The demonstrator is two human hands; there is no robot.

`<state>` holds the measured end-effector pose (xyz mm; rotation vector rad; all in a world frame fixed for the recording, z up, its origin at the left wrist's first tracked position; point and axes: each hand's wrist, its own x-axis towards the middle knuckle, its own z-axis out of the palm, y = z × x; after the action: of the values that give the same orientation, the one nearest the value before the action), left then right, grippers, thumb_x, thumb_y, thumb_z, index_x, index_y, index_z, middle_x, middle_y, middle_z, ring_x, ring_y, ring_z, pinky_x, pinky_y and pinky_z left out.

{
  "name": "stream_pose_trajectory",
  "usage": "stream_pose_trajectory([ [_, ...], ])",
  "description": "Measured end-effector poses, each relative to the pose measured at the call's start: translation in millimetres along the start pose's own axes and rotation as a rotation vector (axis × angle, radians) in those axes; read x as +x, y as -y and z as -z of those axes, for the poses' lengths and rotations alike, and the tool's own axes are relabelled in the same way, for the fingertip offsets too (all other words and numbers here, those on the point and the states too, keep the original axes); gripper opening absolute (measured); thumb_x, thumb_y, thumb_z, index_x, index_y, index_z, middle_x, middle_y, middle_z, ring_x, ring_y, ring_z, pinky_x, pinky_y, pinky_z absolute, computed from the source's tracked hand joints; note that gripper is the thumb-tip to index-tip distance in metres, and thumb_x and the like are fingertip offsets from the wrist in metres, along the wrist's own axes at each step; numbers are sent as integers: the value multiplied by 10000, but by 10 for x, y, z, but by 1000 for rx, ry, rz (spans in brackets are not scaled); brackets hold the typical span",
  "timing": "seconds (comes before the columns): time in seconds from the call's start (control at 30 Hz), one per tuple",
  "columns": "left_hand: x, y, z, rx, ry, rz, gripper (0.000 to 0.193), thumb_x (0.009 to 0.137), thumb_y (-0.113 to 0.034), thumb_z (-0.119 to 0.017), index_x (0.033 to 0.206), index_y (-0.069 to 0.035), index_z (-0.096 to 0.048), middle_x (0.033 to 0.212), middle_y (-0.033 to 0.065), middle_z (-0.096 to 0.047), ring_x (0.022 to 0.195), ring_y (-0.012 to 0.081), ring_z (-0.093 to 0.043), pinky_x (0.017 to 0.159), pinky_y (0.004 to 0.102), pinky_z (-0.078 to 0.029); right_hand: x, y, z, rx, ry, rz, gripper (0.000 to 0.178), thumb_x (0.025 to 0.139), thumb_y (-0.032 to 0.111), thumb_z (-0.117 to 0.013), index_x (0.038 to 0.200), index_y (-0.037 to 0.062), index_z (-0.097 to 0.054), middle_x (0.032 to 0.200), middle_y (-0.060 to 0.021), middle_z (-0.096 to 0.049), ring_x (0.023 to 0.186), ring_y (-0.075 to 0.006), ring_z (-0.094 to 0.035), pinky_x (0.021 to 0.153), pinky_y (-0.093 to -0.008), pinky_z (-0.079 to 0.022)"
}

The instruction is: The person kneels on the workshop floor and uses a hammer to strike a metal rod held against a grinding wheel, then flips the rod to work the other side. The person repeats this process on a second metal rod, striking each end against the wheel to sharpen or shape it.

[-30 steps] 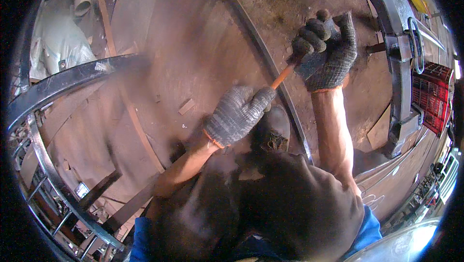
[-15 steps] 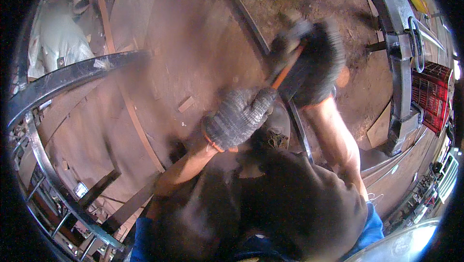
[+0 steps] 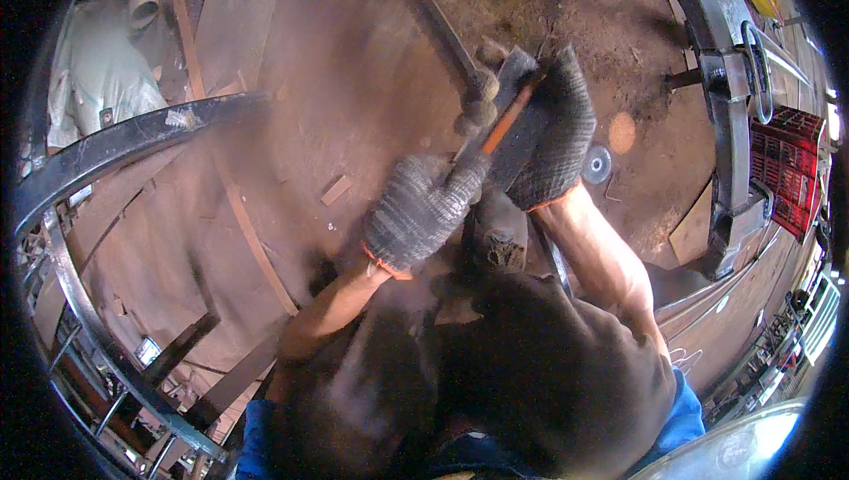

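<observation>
My left hand (image 3: 420,210), in a grey knitted glove with an orange hem, is closed with its thumb along the near end of a thin orange stick (image 3: 508,124). My right hand (image 3: 559,130), gloved the same way, is curled about the stick's far part. Dark material shows under the stick between the hands, but I cannot make out whether it is glove palm or another piece. Left of my right hand, a tan, lumpy object (image 3: 480,99) touches a dark metal bar (image 3: 438,15). Below the hands is a worn, dark rounded end (image 3: 504,250).
A grinding disc (image 3: 597,164) and an orange round piece (image 3: 622,133) lie on the dirty floor to the right. Dark metal frames stand at the right (image 3: 730,117) and left (image 3: 124,148). A red plastic crate (image 3: 783,166) is at the far right. A small block (image 3: 336,190) lies left.
My right hand, smeared by motion before, has shifted left and now shows sharply. The grinding disc has come into sight beside it. My left hand and the stick have moved slightly left.
</observation>
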<state>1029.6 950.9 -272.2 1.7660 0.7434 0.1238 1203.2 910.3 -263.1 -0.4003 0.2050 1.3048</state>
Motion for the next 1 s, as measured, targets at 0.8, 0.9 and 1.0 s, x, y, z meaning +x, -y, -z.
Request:
stream_pose_trajectory([
  [0.8,-15,61,61,231,149,-466,247,976,-274,-588,885,-48,-632,668,0,-571,588,81,-516,520,247,-413,52,711,523,231,67,50,312,896,389,-580,1008,98,-585,639,27,-476,519,-130,-416,490,-297,-376],
  [0.9,57,-316,101,2,255,-127,288,987,-305,-571,820,-70,-587,637,-20,-536,555,70,-484,492,241,-380,-99,729,390,181,-270,177,443,856,500,-597,1030,93,-579,819,-107,-591,721,-268,-558,693,-421,-483],
  [1.0,362,-542,-3,-57,359,-4,303,995,-297,-552,780,-84,-561,610,-31,-503,538,59,-461,475,242,-358,-498,750,752,65,-349,182,463,819,505,-620,972,70,-588,954,-152,-650,851,-327,-625,797,-474,-514],
])
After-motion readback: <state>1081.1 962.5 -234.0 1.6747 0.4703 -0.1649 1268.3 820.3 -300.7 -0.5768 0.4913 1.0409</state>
